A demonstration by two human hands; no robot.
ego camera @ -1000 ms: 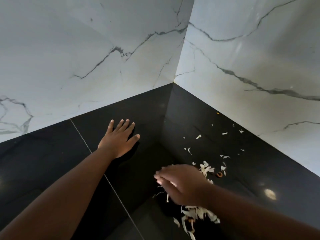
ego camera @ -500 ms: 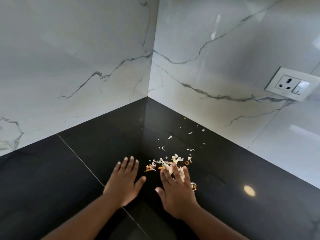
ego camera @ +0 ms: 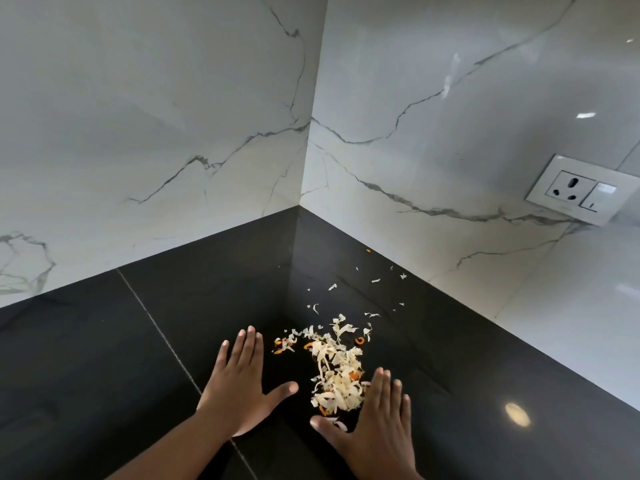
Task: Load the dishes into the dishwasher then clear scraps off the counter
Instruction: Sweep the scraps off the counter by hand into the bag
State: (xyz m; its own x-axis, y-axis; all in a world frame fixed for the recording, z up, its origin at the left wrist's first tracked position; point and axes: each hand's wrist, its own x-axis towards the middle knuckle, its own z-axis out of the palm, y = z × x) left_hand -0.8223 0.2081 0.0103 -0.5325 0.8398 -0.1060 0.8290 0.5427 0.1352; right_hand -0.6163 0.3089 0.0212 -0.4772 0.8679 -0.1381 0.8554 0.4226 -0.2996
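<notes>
Here, hands [ego camera: 242,386] flank scraps [ego camera: 337,379] — flat

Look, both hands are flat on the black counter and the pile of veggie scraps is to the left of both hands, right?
Not quite. The head view shows the pile of scraps lying between the hands, not left of both: the left hand is on its left and the right hand on its right. Both hands do lie flat, fingers straight, on the black counter.

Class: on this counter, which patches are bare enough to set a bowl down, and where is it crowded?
Bare: the black counter left of the left hand, up to the marble wall; also the strip right of the right hand. Crowded: the scrap pile between the hands, with loose bits trailing toward the wall below the socket.
</notes>
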